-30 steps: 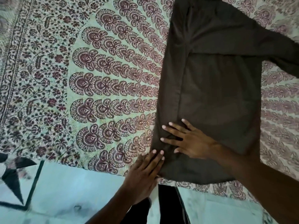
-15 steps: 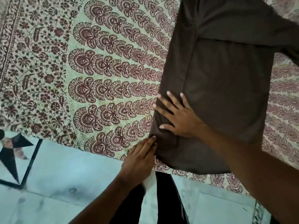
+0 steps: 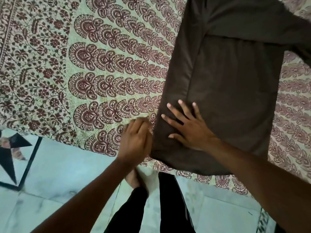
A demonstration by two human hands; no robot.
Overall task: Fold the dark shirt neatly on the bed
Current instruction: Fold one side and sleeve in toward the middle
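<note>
Bed (image 3: 104,52) covered in a green and maroon paisley-print spread, pale tiled floor (image 3: 55,179) below it with black inlay lines at the left. Dark shirt (image 3: 232,91) lies flat on the bed near its front edge, left side folded in, one sleeve trailing off top right. Right hand (image 3: 188,128) flat on the shirt's lower-left part, fingers spread, pressing. Left hand (image 3: 136,142) just beside the shirt's left edge, fingers straight and together; contact with the cloth unclear, motion blur.

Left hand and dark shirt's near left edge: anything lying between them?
Head view: only a thin strip of patterned bedspread; the left hand sits beside the dark shirt, contact unclear.
</note>
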